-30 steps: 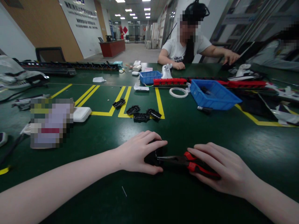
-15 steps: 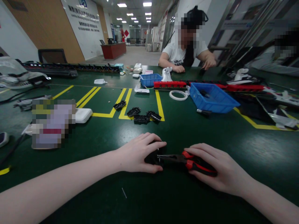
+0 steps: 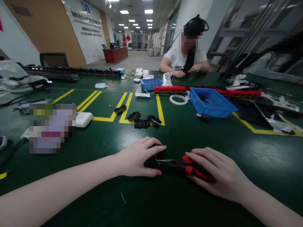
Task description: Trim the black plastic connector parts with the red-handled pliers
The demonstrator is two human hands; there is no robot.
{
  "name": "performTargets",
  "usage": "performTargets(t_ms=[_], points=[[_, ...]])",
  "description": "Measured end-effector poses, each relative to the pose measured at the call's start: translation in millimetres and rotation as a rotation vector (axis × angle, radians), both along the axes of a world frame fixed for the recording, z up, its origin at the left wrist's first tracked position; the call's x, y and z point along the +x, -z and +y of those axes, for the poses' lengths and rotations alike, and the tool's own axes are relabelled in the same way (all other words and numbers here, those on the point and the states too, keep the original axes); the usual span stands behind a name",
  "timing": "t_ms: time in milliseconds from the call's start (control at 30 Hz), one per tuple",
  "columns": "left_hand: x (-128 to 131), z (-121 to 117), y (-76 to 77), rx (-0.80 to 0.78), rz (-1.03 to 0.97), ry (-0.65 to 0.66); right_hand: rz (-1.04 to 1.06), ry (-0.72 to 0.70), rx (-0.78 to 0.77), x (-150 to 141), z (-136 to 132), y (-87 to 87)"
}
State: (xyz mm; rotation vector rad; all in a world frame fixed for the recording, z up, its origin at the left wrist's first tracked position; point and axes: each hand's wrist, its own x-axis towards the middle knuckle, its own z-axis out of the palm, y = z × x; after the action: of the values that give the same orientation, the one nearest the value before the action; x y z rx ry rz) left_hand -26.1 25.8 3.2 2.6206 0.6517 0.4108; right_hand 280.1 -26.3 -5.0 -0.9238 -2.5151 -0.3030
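Observation:
Under the curved fingers of my left hand [image 3: 143, 157], a small black part [image 3: 151, 161] is held against the green table [image 3: 90, 201]. My fingers cover most of it. Closed around the red and black handles of the needle-nose pliers [image 3: 187, 165] is my right hand [image 3: 217, 173]. The tips of the pliers point left and reach the black part between my left thumb and fingers; whether they grip a piece of it I cannot tell. A thin pale strip [image 3: 123, 198] lies on the table in front of my left wrist.
Several black parts [image 3: 142, 123] lie beyond my hands near yellow tape lines. A blue bin [image 3: 213, 105] stands at the right, beside a white ring [image 3: 178, 100]. A white box [image 3: 84, 119] is at the left. A co-worker [image 3: 184, 60] sits across the table.
The camera view has shifted slightly. The pliers sit at a slightly different angle, with their tips still at the black part. The co-worker's hands have come closer together.

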Motion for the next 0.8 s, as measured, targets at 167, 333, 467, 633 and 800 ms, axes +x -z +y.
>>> performTargets(t_ms=[167, 333, 467, 633, 800], points=[[-0.4, 1.0, 1.5, -0.001, -0.02, 0.006, 0.008, -0.002, -0.008, -0.3, 0.1, -0.8], [-0.8, 1.0, 2.0, 0.002, -0.039, 0.012, -0.002, 0.001, 0.041, -0.3, -0.8, -1.2], [-1.2, 1.0, 1.1, 0.0, -0.019, 0.017, -0.019, -0.001, 0.078, 0.1, -2.7, -2.1], [-1.2, 1.5, 0.0, 0.006, 0.0, 0.019, -0.028, 0.0, 0.096, 0.3, -3.6, -1.5], [-0.2, 1.3, 0.4, 0.014, -0.019, 0.022, 0.022, 0.005, 0.014, -0.7, -1.8, -0.3]])
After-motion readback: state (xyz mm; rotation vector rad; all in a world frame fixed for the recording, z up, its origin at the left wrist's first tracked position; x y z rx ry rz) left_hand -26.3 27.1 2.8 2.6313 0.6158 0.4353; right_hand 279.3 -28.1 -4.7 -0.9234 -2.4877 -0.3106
